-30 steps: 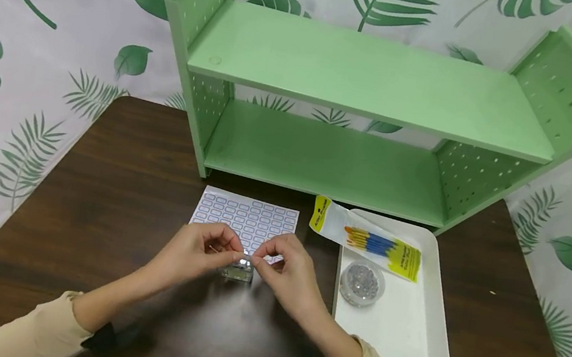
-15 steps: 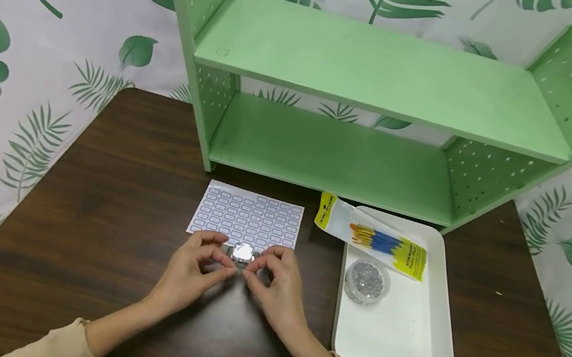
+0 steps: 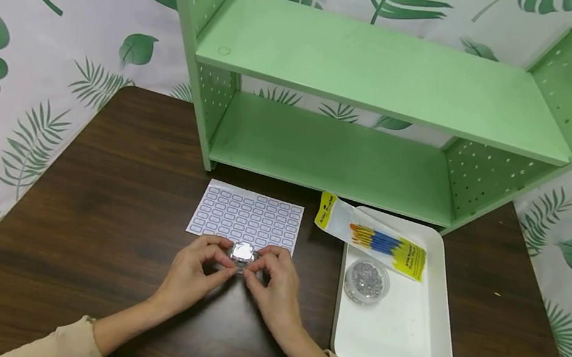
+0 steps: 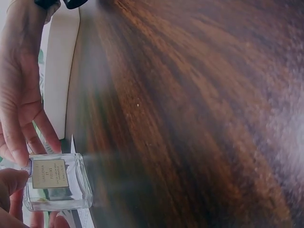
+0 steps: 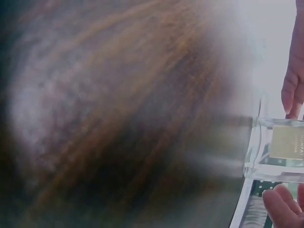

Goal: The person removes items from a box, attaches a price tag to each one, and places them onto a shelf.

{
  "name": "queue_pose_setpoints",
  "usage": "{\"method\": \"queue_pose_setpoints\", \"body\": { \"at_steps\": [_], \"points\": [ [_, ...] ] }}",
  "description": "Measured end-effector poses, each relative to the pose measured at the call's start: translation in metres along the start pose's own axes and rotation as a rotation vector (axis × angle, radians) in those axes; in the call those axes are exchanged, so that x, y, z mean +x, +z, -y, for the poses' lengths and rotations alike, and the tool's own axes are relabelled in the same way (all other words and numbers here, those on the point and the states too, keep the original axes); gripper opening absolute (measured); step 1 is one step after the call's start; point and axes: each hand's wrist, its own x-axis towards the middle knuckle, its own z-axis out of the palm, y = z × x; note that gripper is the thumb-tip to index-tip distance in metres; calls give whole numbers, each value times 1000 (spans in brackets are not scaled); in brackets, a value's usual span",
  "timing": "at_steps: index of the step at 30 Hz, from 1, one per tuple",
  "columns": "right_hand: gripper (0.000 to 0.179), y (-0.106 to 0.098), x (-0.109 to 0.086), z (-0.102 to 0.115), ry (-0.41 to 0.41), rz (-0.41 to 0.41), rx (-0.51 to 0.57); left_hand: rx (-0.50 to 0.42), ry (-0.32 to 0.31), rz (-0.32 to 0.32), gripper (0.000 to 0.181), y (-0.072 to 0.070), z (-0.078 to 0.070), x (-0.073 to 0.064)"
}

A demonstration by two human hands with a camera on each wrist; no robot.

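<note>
A clear square glass perfume bottle [image 3: 243,252] with a shiny silvery top stands on the table. In the left wrist view its front carries a pale printed label, and a small blue-edged sticker [image 4: 29,167] lies at the edge of that face. My left hand [image 3: 193,269] pinches one end of the sticker between thumb and index finger, other fingers beside the bottle. From the opposite side my right hand [image 3: 274,285] does likewise, its other fingers along the bottle's right side. The fingertips hide most of the sticker. Only part of the bottle [image 5: 285,142] shows in the right wrist view.
Behind the bottle lies a sheet of blue-edged labels [image 3: 247,213]. To the right, a white tray [image 3: 393,355] holds a round clear tub [image 3: 366,281] of silvery bits and a pack of paintbrushes [image 3: 374,238]. A green shelf [image 3: 334,155] stands at the back.
Both hands came down from above the bottle's top to its near face, bringing the sticker against it. Over the last half second they barely moved; the left fingers drew closer to the bottle.
</note>
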Motion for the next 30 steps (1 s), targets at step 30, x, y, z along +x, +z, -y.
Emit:
{"method": "queue_pose_setpoints", "body": {
  "at_steps": [30],
  "points": [
    [27,7,-1,-4,-79,-55,-29,60,92,-20,19,1,0,5]
  ]
}}
